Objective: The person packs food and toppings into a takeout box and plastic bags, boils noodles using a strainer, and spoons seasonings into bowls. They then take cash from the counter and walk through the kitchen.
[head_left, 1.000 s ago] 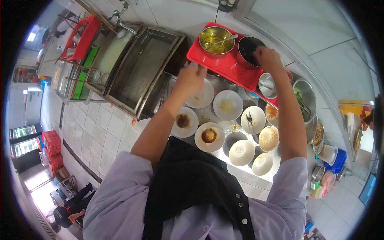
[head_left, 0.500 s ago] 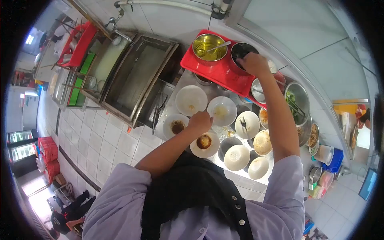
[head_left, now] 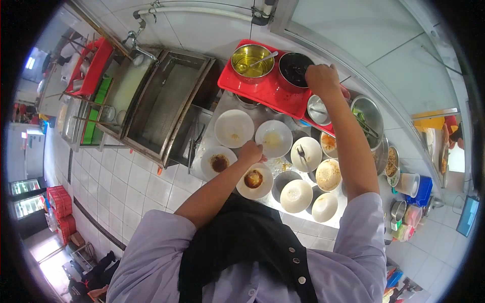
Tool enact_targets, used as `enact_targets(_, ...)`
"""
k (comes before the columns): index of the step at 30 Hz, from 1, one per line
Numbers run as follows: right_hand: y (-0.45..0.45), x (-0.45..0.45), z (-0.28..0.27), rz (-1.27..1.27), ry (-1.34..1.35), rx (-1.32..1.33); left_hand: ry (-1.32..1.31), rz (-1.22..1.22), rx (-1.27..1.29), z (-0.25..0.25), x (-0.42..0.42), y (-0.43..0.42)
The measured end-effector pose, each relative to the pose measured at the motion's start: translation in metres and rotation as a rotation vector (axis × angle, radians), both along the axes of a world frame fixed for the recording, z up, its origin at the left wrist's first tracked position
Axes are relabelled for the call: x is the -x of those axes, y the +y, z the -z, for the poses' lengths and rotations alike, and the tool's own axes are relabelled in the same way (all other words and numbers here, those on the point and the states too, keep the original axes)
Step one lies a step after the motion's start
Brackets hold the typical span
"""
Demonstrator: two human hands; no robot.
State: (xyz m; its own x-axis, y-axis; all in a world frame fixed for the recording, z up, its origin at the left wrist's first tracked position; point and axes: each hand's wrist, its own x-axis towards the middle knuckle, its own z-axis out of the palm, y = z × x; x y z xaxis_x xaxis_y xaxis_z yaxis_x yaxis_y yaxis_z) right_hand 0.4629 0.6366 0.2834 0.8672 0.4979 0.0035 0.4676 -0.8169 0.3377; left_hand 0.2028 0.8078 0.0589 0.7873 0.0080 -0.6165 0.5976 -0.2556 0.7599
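My left hand is closed beside a white bowl with pale liquid; whatever it holds is hidden. To its left sit a bowl with brown sauce and an upper bowl. Just below it is another sauced bowl. My right hand has its fingers curled at the right rim of a pot of dark contents; I cannot make out what they hold. The pot stands on a red tray, next to a pot of yellow oil with a ladle.
Several seasoning bowls stand to the right, one with a fork. Beyond them is a metal bowl of greens. Metal basins and a faucet are at the left. A person in dark clothes is at the lower left.
My left hand came down from the red tray's edge to the bowls. My right hand dipped into the dark pot, then moved to its right rim. The view has shifted.
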Motion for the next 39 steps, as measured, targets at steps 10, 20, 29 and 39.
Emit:
enact_targets(10, -0.012, -0.014, 0.004, 0.011, 0.284, -0.2, -0.088, -0.081, 0.06, -0.017, 0.005, -0.004)
enact_targets(20, -0.021, -0.066, 0.03, 0.036, 0.667, -0.604, -0.104, 0.051, 0.073, -0.1, 0.03, 0.028)
enact_targets(29, -0.059, -0.045, -0.002, 0.07, 0.787, -1.096, -0.197, -0.057, 0.18, -0.167, 0.021, 0.072)
enact_targets(39, -0.054, 0.11, -0.032, -0.089, 0.457, -1.004, -0.191, -0.022, 0.157, -0.178, -0.044, 0.073)
